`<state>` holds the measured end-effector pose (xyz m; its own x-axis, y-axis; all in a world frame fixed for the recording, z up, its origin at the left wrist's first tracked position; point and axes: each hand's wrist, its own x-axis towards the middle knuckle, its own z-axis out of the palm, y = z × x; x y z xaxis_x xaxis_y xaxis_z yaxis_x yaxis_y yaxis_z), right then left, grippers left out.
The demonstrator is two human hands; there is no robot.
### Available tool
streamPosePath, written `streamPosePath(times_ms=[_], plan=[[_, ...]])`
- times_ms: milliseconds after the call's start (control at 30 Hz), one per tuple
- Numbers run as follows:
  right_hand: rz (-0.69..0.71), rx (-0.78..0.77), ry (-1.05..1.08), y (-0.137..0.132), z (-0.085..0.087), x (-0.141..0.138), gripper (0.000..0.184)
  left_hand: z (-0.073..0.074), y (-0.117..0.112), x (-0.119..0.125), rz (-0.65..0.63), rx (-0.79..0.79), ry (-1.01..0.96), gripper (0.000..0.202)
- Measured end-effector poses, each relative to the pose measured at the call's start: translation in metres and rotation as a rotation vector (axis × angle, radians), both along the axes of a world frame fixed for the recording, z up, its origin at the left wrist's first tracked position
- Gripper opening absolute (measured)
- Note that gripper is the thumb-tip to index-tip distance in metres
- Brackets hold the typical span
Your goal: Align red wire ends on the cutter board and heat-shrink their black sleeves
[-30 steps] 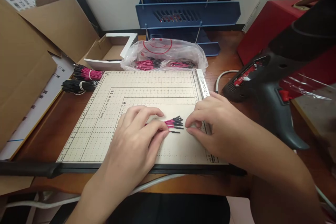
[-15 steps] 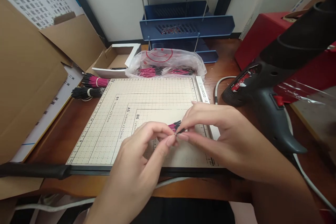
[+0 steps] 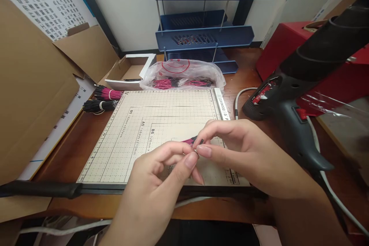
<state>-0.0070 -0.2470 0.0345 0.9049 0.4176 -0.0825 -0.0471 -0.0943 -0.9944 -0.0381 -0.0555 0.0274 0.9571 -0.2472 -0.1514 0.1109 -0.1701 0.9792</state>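
Note:
Both hands meet over the cutting board of a paper trimmer (image 3: 115, 150). My left hand (image 3: 164, 173) is closed in a pinch, thumb against fingertips; what lies between them is mostly hidden. Touching it from the right, my right hand (image 3: 236, 150) pinches a small, thin black piece (image 3: 201, 142) between thumb and forefinger, and its short tip shows above the thumb. Just behind the fingertips, a few magenta wires with black ends (image 3: 188, 140) lie on the board, partly covered by the hands.
Tied bundles of magenta wires (image 3: 108, 93) and black wires (image 3: 99, 106) lie left of the board. Behind it are a plastic bag of wires (image 3: 184, 73), a small open box (image 3: 129, 71) and blue shelves (image 3: 204, 38). A heat gun (image 3: 291, 96) stands right; the trimmer handle (image 3: 40, 189) sticks out left.
The view has tilted up slightly, so things sit lower. The fingers have shifted a little around the small black piece, whose tip now points up beside my right thumb.

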Motion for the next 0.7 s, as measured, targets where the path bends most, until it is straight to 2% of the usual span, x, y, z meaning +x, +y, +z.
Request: streamPosePath(times_ms=[133, 367, 700], plan=[[-0.001, -0.019, -0.001, -0.0021, 0.0008, 0.0002, 0.003, -0.0019, -0.0019, -0.0002, 0.030, 0.033, -0.049, 0.022], [0.048, -0.029, -0.052, -0.0049, 0.0018, -0.0005, 0.010, -0.0072, -0.0003, 0.0017, 0.053, 0.070, -0.131, 0.012], [0.013, -0.073, -0.068, -0.0051, -0.0009, 0.0005, 0.006, -0.0064, -0.0002, 0.0001, 0.100, 0.136, -0.181, 0.012]])
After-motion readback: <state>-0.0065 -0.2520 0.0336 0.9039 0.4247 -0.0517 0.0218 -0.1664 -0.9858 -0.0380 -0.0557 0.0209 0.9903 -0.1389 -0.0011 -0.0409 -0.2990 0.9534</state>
